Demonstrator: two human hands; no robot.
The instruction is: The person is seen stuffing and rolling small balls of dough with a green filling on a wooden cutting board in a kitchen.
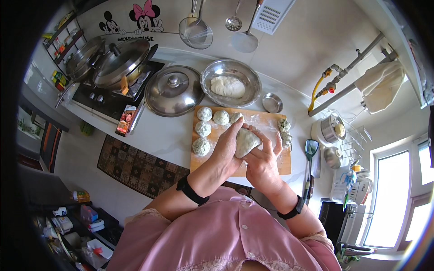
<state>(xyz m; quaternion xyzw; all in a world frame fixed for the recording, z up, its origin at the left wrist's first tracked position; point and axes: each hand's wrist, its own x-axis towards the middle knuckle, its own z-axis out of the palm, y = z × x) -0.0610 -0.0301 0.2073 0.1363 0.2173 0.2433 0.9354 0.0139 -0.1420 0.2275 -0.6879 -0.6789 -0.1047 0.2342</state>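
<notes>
Between my two hands is a pale, flour-dusted dough piece (247, 143), held above a wooden cutting board (283, 166). My left hand (226, 147) cups it from the left, thumb along its upper side. From the right, my right hand (265, 161) has its fingers around the same piece. Several round dough balls with green flecks (201, 146) sit along the board's left and far edges; my left thumb partly hides one of them (236, 117). Two rough, green-flecked lumps (284, 125) lie at the board's right edge. Flour is scattered over the wood.
Behind the board stand a steel bowl (249, 96) holding a dough mass (228, 86), a domed pot lid (173, 96) and a small round tin (272, 103). A phone (126, 120) leans near the gas stove (112, 103). To the right lie a slotted turner (311, 149) and a knife (316, 166).
</notes>
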